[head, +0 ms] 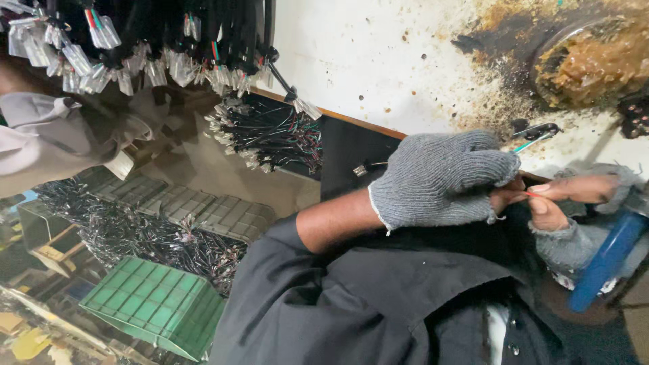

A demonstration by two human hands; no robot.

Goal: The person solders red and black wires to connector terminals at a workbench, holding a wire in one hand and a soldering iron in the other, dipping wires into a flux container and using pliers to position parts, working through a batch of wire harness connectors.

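My left hand (439, 179) wears a grey knit glove with bare fingertips, and its forearm comes out of a dark sleeve. My right hand (574, 199), gloved the same way, meets it fingertip to fingertip. Both pinch a thin red wire (534, 195) between them. A blue tool handle (608, 260) runs under my right hand, and how it is held is hidden. Just above my left hand a green wire with a black clip (537, 135) lies on the stained white tabletop (378, 61).
A jar of brown paste (595, 61) stands in a dark smear at the top right. Bundles of black cables with white connectors (135, 61) hang at the top left, with more (270, 135) below them. A green crate (155, 304) and grey trays (203, 209) sit on the floor.
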